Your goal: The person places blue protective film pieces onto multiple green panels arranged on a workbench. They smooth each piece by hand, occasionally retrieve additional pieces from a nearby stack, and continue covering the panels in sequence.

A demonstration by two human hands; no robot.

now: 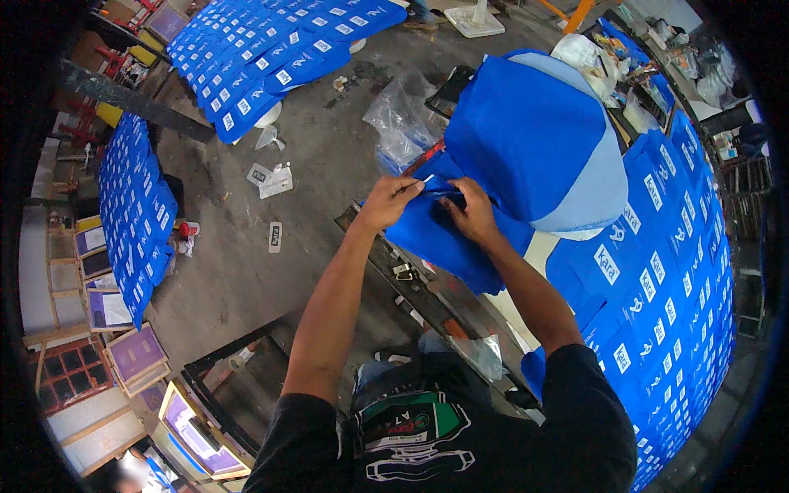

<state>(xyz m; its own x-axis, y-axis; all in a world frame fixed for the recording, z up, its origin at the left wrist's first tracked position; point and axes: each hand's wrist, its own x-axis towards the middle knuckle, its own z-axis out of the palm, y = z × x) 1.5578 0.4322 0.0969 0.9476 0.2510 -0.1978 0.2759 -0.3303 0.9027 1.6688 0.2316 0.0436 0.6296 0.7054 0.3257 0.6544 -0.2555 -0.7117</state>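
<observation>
A blue fabric piece lies at the near edge of the work table, and its far edge is raised between my two hands. My left hand pinches that edge with thumb and fingers. A small whitish bit shows at those fingertips, too small to name. My right hand is closed on the same fabric a little to the right, its fingers bent over a fold. Just beyond stands a big stack of blue fabric, with a paler blue part along its right side.
Printed blue fabric pieces overlap across the table at right. More cover a far table and one at left. Clear plastic sits beyond my hands. Framed screens lean at lower left. A dark post slants at upper left.
</observation>
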